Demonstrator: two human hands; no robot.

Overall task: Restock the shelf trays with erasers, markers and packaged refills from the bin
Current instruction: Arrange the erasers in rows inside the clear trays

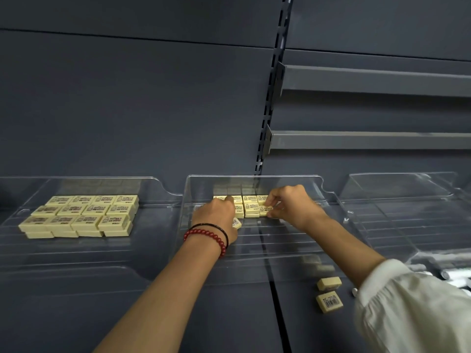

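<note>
Both hands reach into the middle clear tray point(331, 197), where pale yellow erasers point(251, 206) lie in rows at the back. My left hand point(216, 215), with a red bead bracelet at the wrist, holds an eraser point(237, 222) under its fingers while a fingertip touches the back row. My right hand point(293, 207) pinches the eraser point(266, 210) at the right end of the front row. The left tray point(158, 189) holds several stacked erasers point(81, 215) in neat rows.
Two loose erasers point(329, 293) lie on the dark shelf in front of the middle tray. A third clear tray point(407, 200) stands at the right, with white packaged items point(456, 276) at its near end. Grey shelf brackets point(356, 138) jut out above right.
</note>
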